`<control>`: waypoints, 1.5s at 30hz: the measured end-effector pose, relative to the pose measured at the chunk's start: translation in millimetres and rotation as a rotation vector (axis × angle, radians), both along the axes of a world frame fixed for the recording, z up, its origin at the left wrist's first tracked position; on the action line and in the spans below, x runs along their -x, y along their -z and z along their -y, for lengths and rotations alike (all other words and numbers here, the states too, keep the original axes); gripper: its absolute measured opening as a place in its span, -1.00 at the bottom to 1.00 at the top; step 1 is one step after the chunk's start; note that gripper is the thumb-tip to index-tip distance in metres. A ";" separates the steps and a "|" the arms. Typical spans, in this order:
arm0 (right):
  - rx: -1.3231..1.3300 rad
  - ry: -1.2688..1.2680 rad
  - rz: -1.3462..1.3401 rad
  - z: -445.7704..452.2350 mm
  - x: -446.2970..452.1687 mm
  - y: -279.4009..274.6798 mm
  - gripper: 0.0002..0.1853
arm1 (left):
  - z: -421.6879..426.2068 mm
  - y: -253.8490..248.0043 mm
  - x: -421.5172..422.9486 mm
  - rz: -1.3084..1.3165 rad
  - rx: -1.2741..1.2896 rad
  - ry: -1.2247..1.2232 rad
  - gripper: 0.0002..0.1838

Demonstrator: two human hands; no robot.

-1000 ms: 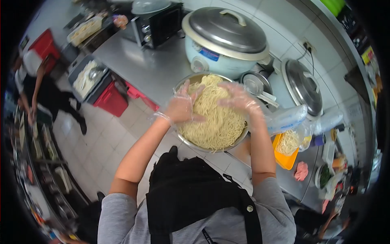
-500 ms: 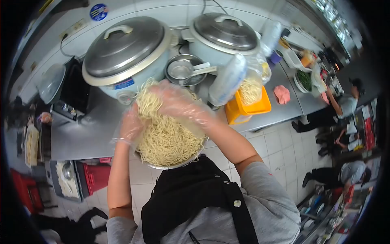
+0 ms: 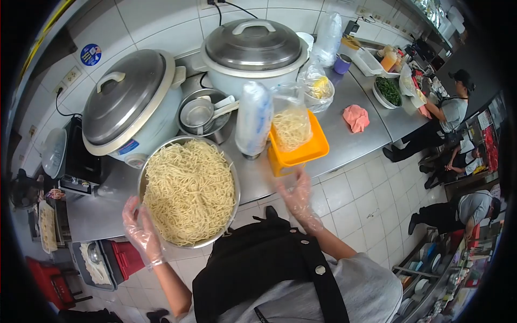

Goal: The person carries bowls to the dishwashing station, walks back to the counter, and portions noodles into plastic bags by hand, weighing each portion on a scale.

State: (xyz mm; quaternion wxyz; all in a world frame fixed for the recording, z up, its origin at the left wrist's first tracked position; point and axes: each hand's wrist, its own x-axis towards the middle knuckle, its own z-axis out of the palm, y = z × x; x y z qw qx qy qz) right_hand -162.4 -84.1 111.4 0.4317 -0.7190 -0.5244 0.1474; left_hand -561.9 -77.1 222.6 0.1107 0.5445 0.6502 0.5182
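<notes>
A wide metal bowl (image 3: 235, 207) heaped with pale noodles (image 3: 188, 188) sits at the counter's front edge. At its lower left side is my left hand (image 3: 141, 229) in a clear plastic glove, fingers apart; whether it touches the rim I cannot tell. My right hand (image 3: 298, 198), gloved too and a little blurred, is off the noodles, fingers spread, just below a yellow container (image 3: 315, 148). A clear bag of noodles (image 3: 291, 129) rests on that container. Left of it stands a plastic-wrapped stack (image 3: 254, 118).
Two large rice cookers (image 3: 126, 99) (image 3: 254, 46) stand against the tiled wall. Nearby are a pot with strainers (image 3: 198, 114), a pink cloth (image 3: 356, 118) and a bowl of greens (image 3: 388, 92). A co-worker (image 3: 455, 107) works at the counter's far right; other people are behind.
Both hands have come out of the noodles, which now lie spread in the bowl. My left hand moved down to the bowl's side, my right hand down and right toward the yellow container. The view shifted.
</notes>
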 end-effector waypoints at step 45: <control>-0.208 -0.082 -1.504 -302.9 -279.3 68.3 -0.61 | -9.3 143.3 -357.8 0.963 0.552 0.094 -0.32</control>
